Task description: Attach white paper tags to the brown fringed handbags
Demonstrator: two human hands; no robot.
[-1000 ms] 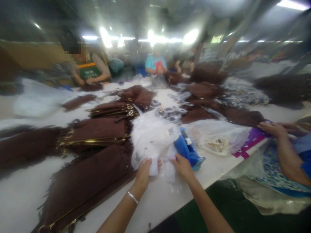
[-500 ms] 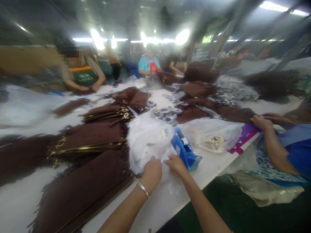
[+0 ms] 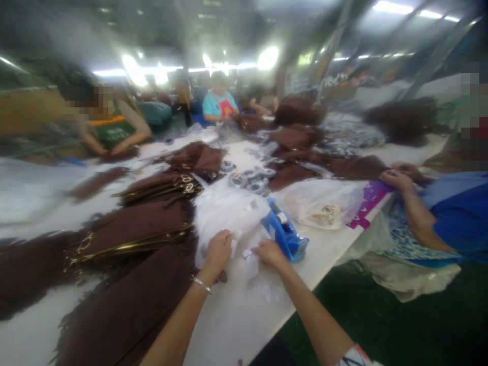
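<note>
Brown bag [image 3: 129, 305]: well left of the blue holder [image 3: 286, 239]; long axis slants from lower left to upper right; near end cut off by the frame.
Right hand [image 3: 269, 252]: just left of the holder, on its near side; thumb and finger pinched on a slip; palm hidden.
Slip [image 3: 247, 253]: left of the holder, at the right fingertips; long axis roughly crosswise, free end pointing left; surface too blurred to read.
Left hand [image 3: 219, 250]: farther left of the holder; fingers curled nearly closed; cannot tell whether they grip anything.
Hand spacing: fingertips nearly met half a second ago; a clear gap now separates them.
White pile [image 3: 224, 206]: left of the holder; layers indistinct.
Clear bag [image 3: 305, 201]: behind and right of the holder; pale contents unclear.
Co-worker's hand [image 3: 398, 179]: far right of the holder; grip unclear.
</note>
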